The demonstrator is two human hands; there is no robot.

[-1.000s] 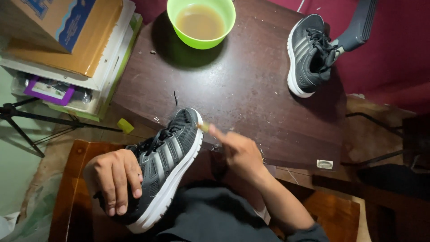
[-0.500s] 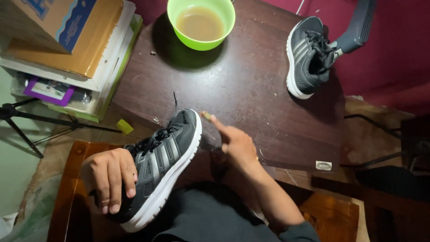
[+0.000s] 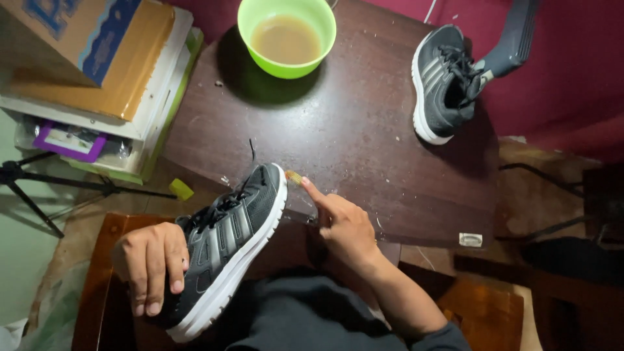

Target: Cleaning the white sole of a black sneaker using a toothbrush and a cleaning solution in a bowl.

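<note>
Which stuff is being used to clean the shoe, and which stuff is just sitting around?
In use: the shoe held at its heel by the left hand; the small brush in the right hand; likely the green bowl of murky water.

Lying about: the other shoe, the boxes, the tripod, the table.

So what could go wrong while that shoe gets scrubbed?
The green bowl of brownish water sits close to the table's far edge and could tip if the table is bumped. The left hand grips only the heel of the black sneaker, so the shoe might twist or slip under the small brush in the right hand. Drips may land on the dark trousers below.
</note>
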